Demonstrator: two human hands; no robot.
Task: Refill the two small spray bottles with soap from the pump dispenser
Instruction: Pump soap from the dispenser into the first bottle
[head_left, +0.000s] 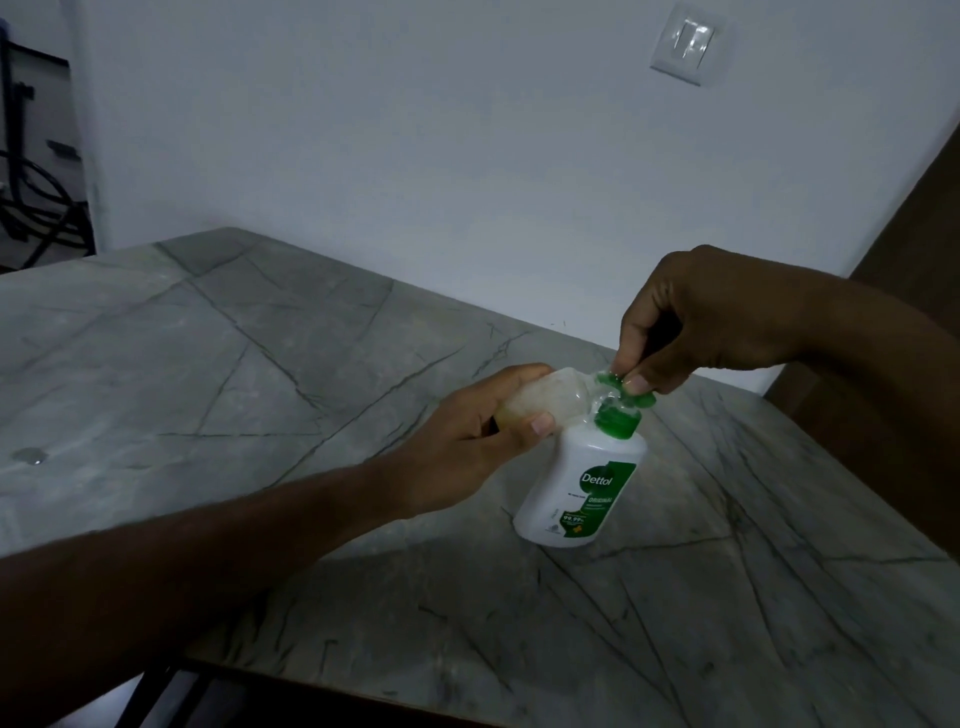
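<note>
Hands (470, 441) — two; bottles (582, 488) — two

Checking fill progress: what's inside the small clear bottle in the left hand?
The small bottle looks cloudy, with a yellowish tint near its base. The left hand wraps round much of it, so the level is hidden. Its mouth sits at the pump dispenser nozzle.

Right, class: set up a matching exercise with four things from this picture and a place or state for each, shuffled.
Things:
1. left hand
2. right hand
3. dispenser
4. light switch

Places or states:
A. stands on the table
B. on the wall
C. grips the small bottle, held tilted by the pump
D. pinches the green pump head

Pairs: 1-C, 2-D, 3-A, 4-B
</note>
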